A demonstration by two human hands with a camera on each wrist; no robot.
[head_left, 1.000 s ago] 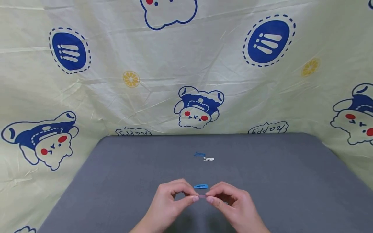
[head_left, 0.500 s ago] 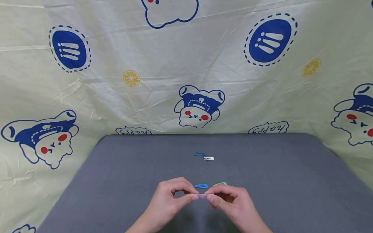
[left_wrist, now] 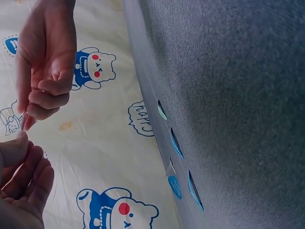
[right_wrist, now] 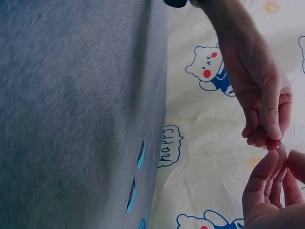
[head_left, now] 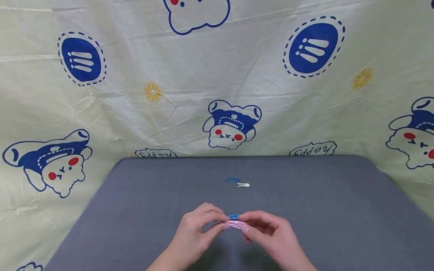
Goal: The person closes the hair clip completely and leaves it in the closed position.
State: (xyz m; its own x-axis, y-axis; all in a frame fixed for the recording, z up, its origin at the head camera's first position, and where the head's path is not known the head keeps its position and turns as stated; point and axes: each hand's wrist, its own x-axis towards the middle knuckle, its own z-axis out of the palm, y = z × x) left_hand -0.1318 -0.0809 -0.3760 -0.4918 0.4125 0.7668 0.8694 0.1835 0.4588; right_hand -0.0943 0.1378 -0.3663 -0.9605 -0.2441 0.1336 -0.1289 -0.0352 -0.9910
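A pink snap hair clip (head_left: 235, 224) spans the gap between both hands in the head view, its flat face showing. My left hand (head_left: 196, 229) pinches its left end between thumb and fingers. At the other end, the thumb and fingers of my right hand (head_left: 271, 231) grip it. Both wrist views show the clip nearly edge-on, partly hidden by fingertips. Just behind it in the head view lies a blue snap clip (head_left: 234, 216), its ends covered by fingers. A green clip (left_wrist: 162, 109) appears on the table in the left wrist view.
Farther back on the grey table (head_left: 152, 195) lie a darker blue clip (head_left: 232, 180) and a white clip (head_left: 243, 184), close together. A pale printed cloth (head_left: 183, 120) hangs behind the table's far edge.
The pink clip has turned from edge-on to show its face. My left fingers have lifted slightly. The green clip, visible half a second ago in the head view, is now behind my right hand.
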